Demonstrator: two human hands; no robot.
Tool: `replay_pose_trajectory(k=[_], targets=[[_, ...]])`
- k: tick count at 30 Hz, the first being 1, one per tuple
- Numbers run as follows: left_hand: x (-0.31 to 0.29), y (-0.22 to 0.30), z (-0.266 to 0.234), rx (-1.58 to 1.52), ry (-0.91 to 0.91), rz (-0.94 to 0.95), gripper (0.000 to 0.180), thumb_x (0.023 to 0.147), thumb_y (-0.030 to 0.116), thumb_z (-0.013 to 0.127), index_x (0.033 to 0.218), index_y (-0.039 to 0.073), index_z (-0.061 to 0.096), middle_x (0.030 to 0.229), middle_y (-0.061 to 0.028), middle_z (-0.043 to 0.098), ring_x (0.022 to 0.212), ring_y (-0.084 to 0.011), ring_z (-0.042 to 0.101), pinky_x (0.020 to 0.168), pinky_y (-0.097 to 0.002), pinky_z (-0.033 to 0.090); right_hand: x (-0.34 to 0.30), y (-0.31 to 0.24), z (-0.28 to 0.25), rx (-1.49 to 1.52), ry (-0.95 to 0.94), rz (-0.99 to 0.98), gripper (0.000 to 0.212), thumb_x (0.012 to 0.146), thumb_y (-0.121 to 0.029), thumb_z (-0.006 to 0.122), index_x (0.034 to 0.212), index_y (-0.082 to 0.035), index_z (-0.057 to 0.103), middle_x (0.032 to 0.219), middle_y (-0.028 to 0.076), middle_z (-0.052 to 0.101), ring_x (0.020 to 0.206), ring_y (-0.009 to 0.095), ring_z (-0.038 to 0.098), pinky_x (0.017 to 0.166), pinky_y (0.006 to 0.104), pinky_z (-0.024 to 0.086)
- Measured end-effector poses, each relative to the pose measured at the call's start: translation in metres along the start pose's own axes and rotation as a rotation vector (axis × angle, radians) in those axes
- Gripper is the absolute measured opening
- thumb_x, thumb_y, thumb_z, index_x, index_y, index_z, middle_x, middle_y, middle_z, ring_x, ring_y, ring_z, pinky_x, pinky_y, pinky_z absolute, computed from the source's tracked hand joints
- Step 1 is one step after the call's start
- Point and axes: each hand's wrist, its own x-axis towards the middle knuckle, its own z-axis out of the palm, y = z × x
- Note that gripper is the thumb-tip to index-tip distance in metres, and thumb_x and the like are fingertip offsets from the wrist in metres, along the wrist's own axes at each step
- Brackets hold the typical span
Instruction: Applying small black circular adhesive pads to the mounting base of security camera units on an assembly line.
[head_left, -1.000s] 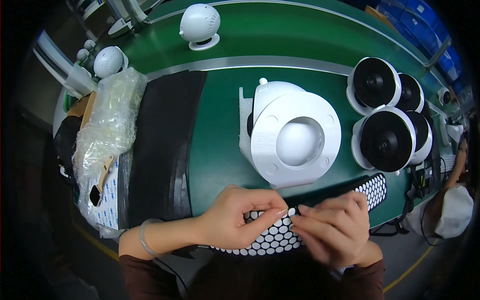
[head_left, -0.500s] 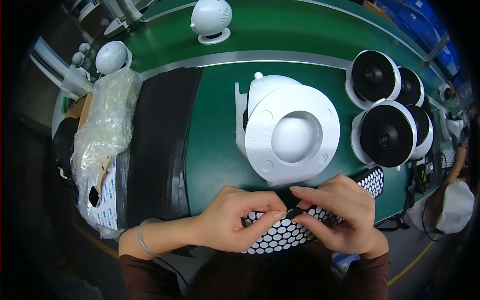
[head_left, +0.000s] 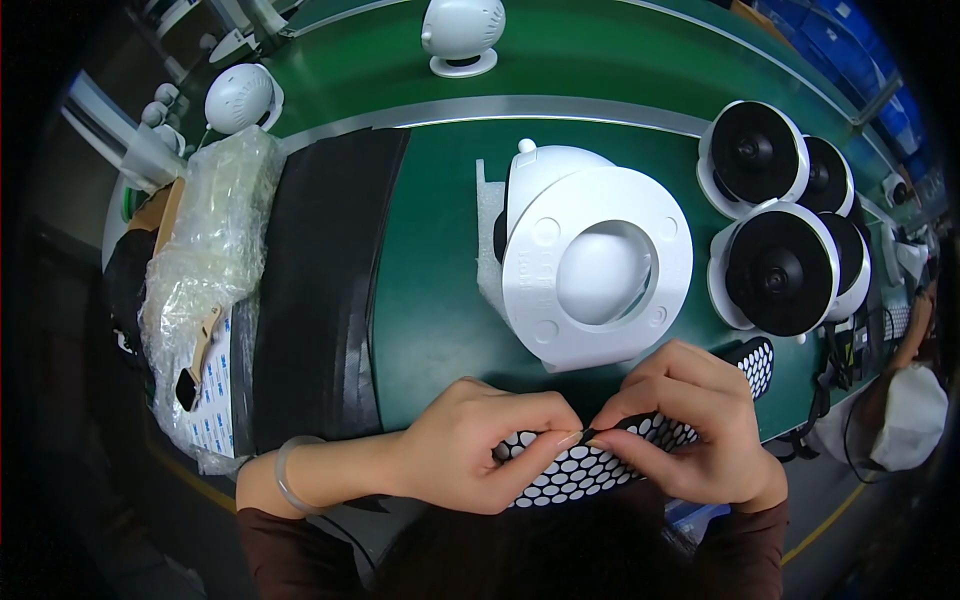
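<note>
In front of me is a black sheet covered in white round dots [head_left: 575, 475], curved along its upper edge. My left hand [head_left: 490, 440] pinches that edge between thumb and forefinger. Right beside it, my right hand [head_left: 690, 425] is closed in a pinch on the same edge, with a bit of black material at the fingertips. Whether that bit is separate from the sheet I cannot tell. Just beyond my hands lies a white round device [head_left: 560, 165], tipped so its ring-shaped base [head_left: 525, 290] faces up, against a white foam piece [head_left: 490, 225].
Several white devices with black round fronts [head_left: 780, 270] stand at the right. Black sheets [head_left: 320, 280] and bubble wrap [head_left: 205, 260] with a watch [head_left: 195, 365] lie left. Behind, a green conveyor belt [head_left: 580, 60] carries white devices [head_left: 465, 30]. Another dotted piece [head_left: 757, 365] lies beside my right hand.
My right fingers have closed down onto the sheet's edge, against my left fingertips. On the belt, the white devices have shifted right. The view has moved slightly.
</note>
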Motion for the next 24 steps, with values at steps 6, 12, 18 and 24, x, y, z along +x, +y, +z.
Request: replay_pose_trajectory(k=[6,12,18,24], targets=[[-0.001,-0.001,-0.001,0.024,-0.008,-0.002,0.003,0.075,0.003,0.055,0.076,0.003,0.058,0.062,-0.0069,0.058,0.051,-0.0189,0.057,0.046,-0.0239,0.042,0.002,-0.002,-0.002,-0.096,-0.040,-0.051,0.013,0.062,-0.005,0.068,0.073,-0.007,0.061,0.069,0.003,0.053,0.063,0.018,0.054,0.054,0.0272,0.043],[0.001,-0.004,-0.003,0.026,-0.002,-0.040,0.004,0.074,0.003,0.055,0.078,0.003,0.056,0.066,-0.0081,0.059,0.056,-0.0235,0.058,0.050,-0.0260,0.044,0.009,-0.011,-0.026,-0.008,0.379,-0.031,0.003,0.067,-0.003,0.055,0.067,0.000,0.055,0.092,0.015,0.059,0.079,0.021,0.057,0.074,0.0287,0.043],[0.000,-0.013,0.000,0.104,0.041,0.044,0.006,0.072,0.001,0.055,0.077,0.004,0.056,0.061,-0.0063,0.057,0.046,-0.0198,0.055,0.042,-0.0245,0.040,0.047,0.005,-0.032,0.296,0.405,0.153,0.006,0.077,-0.002,0.056,0.078,0.004,0.056,0.085,0.011,0.060,0.070,0.007,0.053,0.066,0.0173,0.042],[0.002,-0.015,0.000,0.072,0.039,0.017,0.006,0.072,0.000,0.056,0.077,0.003,0.056,0.062,-0.0074,0.058,0.048,-0.0199,0.056,0.043,-0.0244,0.041,0.051,0.001,-0.033,0.238,0.349,0.183,0.004,0.075,0.001,0.058,0.076,0.004,0.056,0.077,0.006,0.057,0.063,0.005,0.052,0.058,0.0140,0.040]])
